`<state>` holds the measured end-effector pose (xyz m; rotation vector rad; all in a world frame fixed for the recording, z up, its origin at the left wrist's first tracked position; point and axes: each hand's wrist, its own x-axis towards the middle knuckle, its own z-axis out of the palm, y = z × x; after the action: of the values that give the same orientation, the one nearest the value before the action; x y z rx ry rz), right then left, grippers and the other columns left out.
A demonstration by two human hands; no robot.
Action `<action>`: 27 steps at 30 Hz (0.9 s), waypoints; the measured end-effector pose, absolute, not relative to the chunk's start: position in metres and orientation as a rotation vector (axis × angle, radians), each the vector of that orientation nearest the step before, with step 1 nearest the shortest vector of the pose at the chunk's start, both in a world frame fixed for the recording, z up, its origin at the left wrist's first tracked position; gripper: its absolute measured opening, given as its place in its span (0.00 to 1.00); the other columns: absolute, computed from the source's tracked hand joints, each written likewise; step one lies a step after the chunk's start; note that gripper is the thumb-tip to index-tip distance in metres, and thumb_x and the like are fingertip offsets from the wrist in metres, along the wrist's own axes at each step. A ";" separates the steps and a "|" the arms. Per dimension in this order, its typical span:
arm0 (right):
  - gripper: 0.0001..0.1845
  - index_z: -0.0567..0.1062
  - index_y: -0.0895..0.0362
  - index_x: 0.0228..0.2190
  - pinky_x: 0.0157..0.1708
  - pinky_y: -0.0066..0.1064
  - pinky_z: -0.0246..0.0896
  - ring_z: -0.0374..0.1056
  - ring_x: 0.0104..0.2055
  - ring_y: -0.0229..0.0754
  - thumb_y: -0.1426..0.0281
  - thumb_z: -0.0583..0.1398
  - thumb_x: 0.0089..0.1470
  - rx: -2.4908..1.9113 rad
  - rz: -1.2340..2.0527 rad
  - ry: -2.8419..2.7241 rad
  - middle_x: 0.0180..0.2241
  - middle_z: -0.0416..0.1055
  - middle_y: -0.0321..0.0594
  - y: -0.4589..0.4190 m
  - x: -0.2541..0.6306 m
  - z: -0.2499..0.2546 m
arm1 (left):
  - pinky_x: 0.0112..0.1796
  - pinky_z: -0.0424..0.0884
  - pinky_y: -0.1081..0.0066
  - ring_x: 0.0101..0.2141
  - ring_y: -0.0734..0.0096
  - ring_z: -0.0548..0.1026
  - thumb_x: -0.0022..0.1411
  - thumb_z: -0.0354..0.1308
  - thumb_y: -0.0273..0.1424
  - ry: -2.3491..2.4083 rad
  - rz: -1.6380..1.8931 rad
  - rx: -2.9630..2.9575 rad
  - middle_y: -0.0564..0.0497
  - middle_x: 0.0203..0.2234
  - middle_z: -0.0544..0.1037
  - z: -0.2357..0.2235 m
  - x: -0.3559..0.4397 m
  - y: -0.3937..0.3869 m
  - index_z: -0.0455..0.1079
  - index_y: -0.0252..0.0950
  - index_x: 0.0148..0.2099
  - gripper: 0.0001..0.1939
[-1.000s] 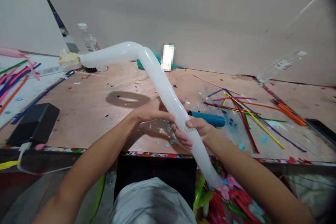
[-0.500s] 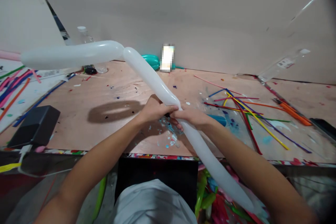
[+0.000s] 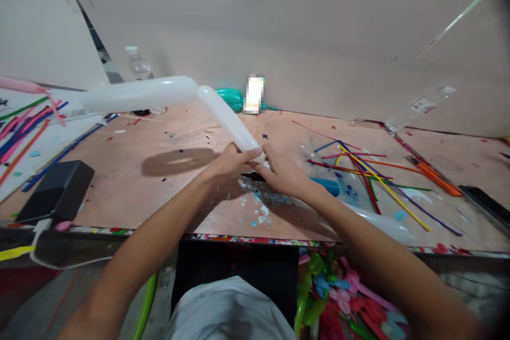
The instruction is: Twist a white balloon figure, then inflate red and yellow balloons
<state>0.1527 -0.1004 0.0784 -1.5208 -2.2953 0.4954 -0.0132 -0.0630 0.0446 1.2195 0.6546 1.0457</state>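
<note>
A long white modelling balloon (image 3: 159,93) runs from the far left to a bend, then slants down to my hands over the wooden table (image 3: 131,180). My left hand (image 3: 229,166) is closed round the balloon at its near end. My right hand (image 3: 282,172) grips the same spot from the right, touching the left hand. The rest of the white balloon (image 3: 382,224) trails right under my right forearm. A blue pump (image 3: 326,186) lies just behind my right hand.
Several coloured uninflated balloons (image 3: 370,170) lie scattered to the right, more at the far left (image 3: 24,122). A black box (image 3: 56,191) sits at the left edge, a water bottle (image 3: 139,66) and a teal balloon (image 3: 229,96) at the back. Below the table lies a heap of balloons (image 3: 330,297).
The balloon's lower section has swung from hanging down toward my lap to lying rightward under my right arm. Both hands have closed together at one point and moved slightly up the table.
</note>
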 end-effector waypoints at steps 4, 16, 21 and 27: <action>0.23 0.63 0.54 0.46 0.29 0.34 0.62 0.67 0.29 0.43 0.49 0.48 0.61 -1.299 1.336 -2.139 0.31 0.70 0.40 -0.102 0.165 0.085 | 0.43 0.71 0.65 0.40 0.64 0.75 0.48 0.69 0.33 0.428 1.076 1.008 0.45 0.41 0.78 0.053 -0.023 -0.061 0.73 0.34 0.43 0.19; 0.27 0.67 0.55 0.45 0.27 0.32 0.62 0.67 0.27 0.41 0.47 0.47 0.61 -1.389 1.248 -2.108 0.29 0.72 0.39 -0.103 0.167 0.076 | 0.43 0.71 0.65 0.42 0.63 0.74 0.51 0.67 0.36 0.529 1.166 1.017 0.45 0.41 0.75 0.053 -0.025 -0.055 0.70 0.34 0.43 0.19; 0.24 0.65 0.54 0.43 0.29 0.31 0.60 0.68 0.29 0.42 0.47 0.53 0.58 -1.521 0.949 -2.102 0.31 0.72 0.39 -0.103 0.169 0.072 | 0.39 0.72 0.67 0.35 0.69 0.73 0.45 0.71 0.35 0.729 1.374 0.987 0.52 0.31 0.73 0.050 -0.026 -0.052 0.66 0.35 0.37 0.20; 0.25 0.69 0.56 0.42 0.35 0.33 0.59 0.68 0.35 0.44 0.52 0.43 0.65 -1.427 0.861 -2.305 0.33 0.73 0.40 -0.102 0.165 0.071 | 0.43 0.72 0.64 0.45 0.60 0.74 0.49 0.67 0.37 0.536 1.309 0.842 0.47 0.47 0.73 0.057 -0.035 -0.046 0.68 0.37 0.43 0.20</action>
<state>0.1654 -0.1023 0.0715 -1.4266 -2.3047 0.8615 -0.0353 -0.0460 0.0570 0.8420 0.5363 1.3092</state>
